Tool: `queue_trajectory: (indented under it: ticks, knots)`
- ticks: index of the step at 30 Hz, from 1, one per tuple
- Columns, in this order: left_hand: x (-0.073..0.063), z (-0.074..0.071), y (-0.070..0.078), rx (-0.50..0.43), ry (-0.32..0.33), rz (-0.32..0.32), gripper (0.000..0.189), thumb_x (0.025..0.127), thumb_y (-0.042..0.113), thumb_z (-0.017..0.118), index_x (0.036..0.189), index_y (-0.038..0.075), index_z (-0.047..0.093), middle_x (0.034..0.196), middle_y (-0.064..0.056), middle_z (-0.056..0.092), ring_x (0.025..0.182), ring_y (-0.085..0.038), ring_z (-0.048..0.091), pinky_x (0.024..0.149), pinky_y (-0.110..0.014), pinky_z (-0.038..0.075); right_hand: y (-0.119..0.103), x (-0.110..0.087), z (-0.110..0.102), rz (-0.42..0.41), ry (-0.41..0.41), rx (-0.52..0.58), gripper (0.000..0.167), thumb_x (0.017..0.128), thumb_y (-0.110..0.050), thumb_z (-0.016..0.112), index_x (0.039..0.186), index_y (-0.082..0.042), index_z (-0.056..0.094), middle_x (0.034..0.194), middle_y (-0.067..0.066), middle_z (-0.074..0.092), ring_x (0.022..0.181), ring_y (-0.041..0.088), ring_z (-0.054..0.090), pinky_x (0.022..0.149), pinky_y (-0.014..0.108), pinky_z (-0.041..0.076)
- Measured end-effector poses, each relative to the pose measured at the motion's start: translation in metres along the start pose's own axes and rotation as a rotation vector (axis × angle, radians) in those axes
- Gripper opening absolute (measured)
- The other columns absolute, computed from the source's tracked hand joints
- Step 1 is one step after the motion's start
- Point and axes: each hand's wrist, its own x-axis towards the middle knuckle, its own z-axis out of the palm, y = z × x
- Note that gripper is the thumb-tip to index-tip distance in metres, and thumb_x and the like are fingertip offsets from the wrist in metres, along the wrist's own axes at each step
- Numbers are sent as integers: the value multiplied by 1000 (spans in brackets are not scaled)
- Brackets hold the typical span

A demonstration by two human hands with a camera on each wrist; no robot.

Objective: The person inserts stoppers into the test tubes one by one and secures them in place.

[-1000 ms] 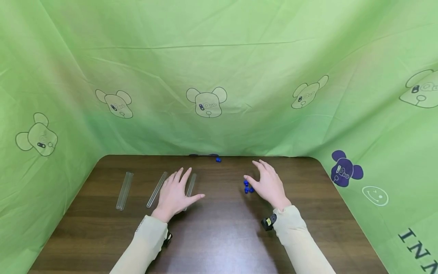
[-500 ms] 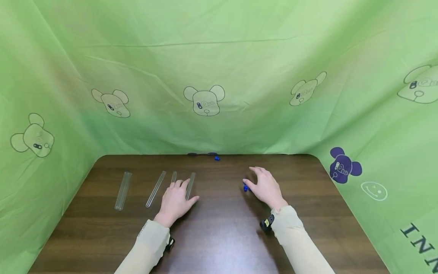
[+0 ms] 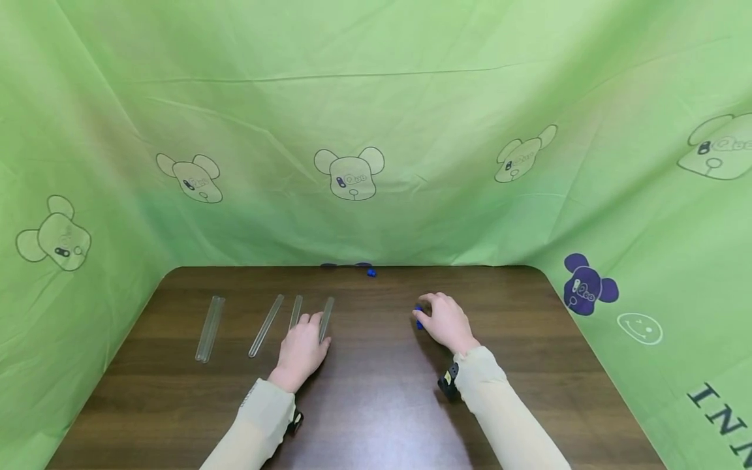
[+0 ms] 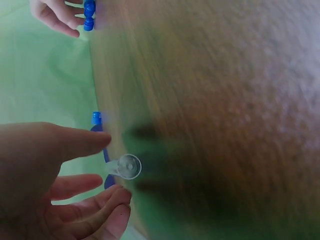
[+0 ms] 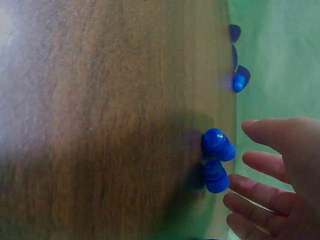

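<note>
My left hand [image 3: 301, 352] is low over the table, around the near part of a clear test tube [image 3: 326, 316]. In the left wrist view the end of that test tube [image 4: 129, 166] sits between the thumb and the fingers, with gaps on both sides. Another test tube [image 3: 296, 309] runs partly under the same hand. My right hand [image 3: 448, 323] is beside several small blue stoppers [image 3: 420, 324], partly hiding them in the head view. The right wrist view shows these blue stoppers [image 5: 216, 176] grouped in front of the spread, slightly bent fingers.
Left of my left hand lies a single test tube [image 3: 266, 326], and farther left a side-by-side pair of test tubes [image 3: 210, 329]. One more blue stopper [image 3: 371, 273] is at the far edge of the brown table [image 3: 376, 405]. A green printed cloth [image 3: 352, 228] encloses the table.
My left hand has come down onto the rightmost test tube, its fingers drawing closer together. My right hand has lowered and shifted slightly left and nearer, toward the blue stoppers.
</note>
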Motion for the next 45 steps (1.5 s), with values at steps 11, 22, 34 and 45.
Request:
queue_trajectory:
  ticks: [11,22,34,45]
  knots:
    - [0,4,0,0,25,3,49,84,10,82,128,-2,62,114,-22,65,88,-46,67,69,-54,56,0,9,10,85,-17,-1,20,91,-20,76,108,-9,75,85,5,65,79,25,63,67,47,51]
    - [2,5,-1,15,26,2,45,84,8,80,124,-4,62,103,-22,67,83,-44,68,68,-54,56,-1,13,13,127,-36,37,12,90,-16,76,101,-10,76,74,-2,66,68,18,62,61,43,50]
    - [3,4,1,45,25,21,44,87,8,77,125,-7,61,106,-23,67,82,-44,68,66,-53,56,-1,14,10,124,-25,42,6,88,-14,77,92,-11,74,75,0,67,70,20,63,64,44,51]
    - [3,4,0,-17,125,92,44,87,5,76,127,-5,63,103,-20,67,75,-44,67,64,-52,56,-1,12,9,130,-6,69,19,85,-13,70,102,-9,78,79,2,66,73,23,61,65,43,49]
